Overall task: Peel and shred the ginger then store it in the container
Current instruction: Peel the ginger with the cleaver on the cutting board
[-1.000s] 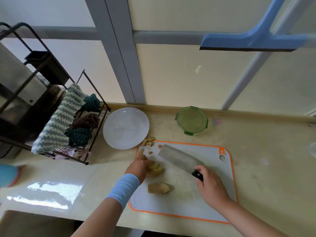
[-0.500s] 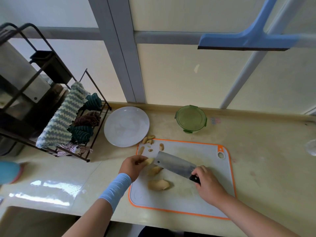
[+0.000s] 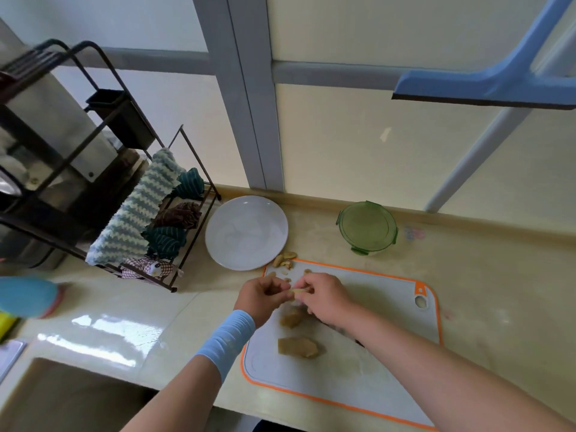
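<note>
My left hand [image 3: 263,296] and right hand [image 3: 327,296] meet over the far-left part of the board [image 3: 389,353]. The fingers of both pinch one thin ginger sliver [image 3: 298,290] between them. A chunk [image 3: 291,316] lies on the board just below my hands, with a second chunk [image 3: 297,347] nearer. Peels [image 3: 284,260] sit at the board's far-left corner, beside the plate [image 3: 246,232]. The green container [image 3: 367,227] stands beyond the far edge.

Plate [image 3: 246,232]: white, on the counter [image 3: 498,275].
Rack [image 3: 74,210]: dark wire, at the plate's 9 o'clock, draped with cloths [image 3: 137,213].
Squeegee [image 3: 486,88]: blue, at the plate's 2 o'clock.
</note>
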Available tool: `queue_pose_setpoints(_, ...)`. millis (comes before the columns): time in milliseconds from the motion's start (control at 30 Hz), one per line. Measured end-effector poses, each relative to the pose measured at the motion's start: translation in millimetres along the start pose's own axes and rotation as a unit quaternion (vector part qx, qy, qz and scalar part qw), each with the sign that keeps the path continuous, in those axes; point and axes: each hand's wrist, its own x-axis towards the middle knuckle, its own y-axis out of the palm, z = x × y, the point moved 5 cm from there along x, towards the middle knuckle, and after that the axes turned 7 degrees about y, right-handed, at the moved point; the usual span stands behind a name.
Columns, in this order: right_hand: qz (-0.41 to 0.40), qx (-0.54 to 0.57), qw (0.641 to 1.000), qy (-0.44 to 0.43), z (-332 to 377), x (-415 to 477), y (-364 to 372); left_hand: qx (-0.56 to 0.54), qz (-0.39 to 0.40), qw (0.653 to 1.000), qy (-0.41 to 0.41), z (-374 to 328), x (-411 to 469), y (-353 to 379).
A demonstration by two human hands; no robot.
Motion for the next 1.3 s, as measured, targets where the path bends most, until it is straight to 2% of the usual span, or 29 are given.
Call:
queue_pose_setpoints(67,-0.034,0.009,0.999,0.004,-5.6,10.4,-8.9,0.069,-0.057,0.996,-0.007,5.3,4.8,-11.2)
queue_pose_setpoints(167,-0.11,-0.036,0.993,0.026,-24.7,25.6,-34.0,0.214,-0.126,0.969,-0.023,15.6,16.6,-30.3)
queue_pose_setpoints(267,-0.142,-0.098,0.985,0.028,-40.2,35.9,-55.9,0.309,-0.101,0.945,-0.035,24.3,31.0,-25.9)
queue_pose_setpoints(333,-0.166,-0.141,0.976,-0.007,-44.7,40.4,-67.2,0.363,-0.071,0.929,-0.028,26.5,37.3,-16.3)
queue_pose_setpoints(467,-0.179,-0.22,0.954,-0.097,-58.9,38.2,-70.1,0.299,-0.122,0.944,-0.058,36.1,35.8,-16.3)
queue_pose_setpoints(533,-0.177,-0.254,0.943,-0.12,-70.0,32.6,-64.9,0.298,-0.139,0.943,-0.044,38.1,34.0,-17.6)
queue_pose_setpoints(700,-0.162,-0.271,0.944,-0.097,-81.3,28.3,-60.0,0.342,-0.123,0.931,-0.026,31.9,35.2,-14.1)
queue_pose_setpoints(867,-0.148,-0.28,0.945,-0.077,-60.2,24.3,-52.5,0.35,-0.121,0.929,-0.016,32.5,30.6,-14.1)
queue_pose_setpoints(967,-0.134,-0.243,0.955,-0.104,-35.3,17.3,-36.3,0.373,-0.098,0.923,-0.003,26.8,20.7,-13.0)
queue_pose_setpoints(1033,-0.09,-0.188,0.972,-0.107,-19.6,15.4,-20.4,0.329,-0.083,0.941,0.006,24.8,14.4,-12.3)
queue_pose_setpoints(1167,-0.022,-0.082,0.995,-0.059,-1.7,16.6,-0.3,0.176,-0.053,0.98,0.074,9.2,5.8,-4.2)
queue_pose_setpoints(1300,-0.033,-0.011,0.999,0.006,-14.2,15.7,-8.8,0.164,-0.018,0.981,0.1,-8.5,14.6,9.0)
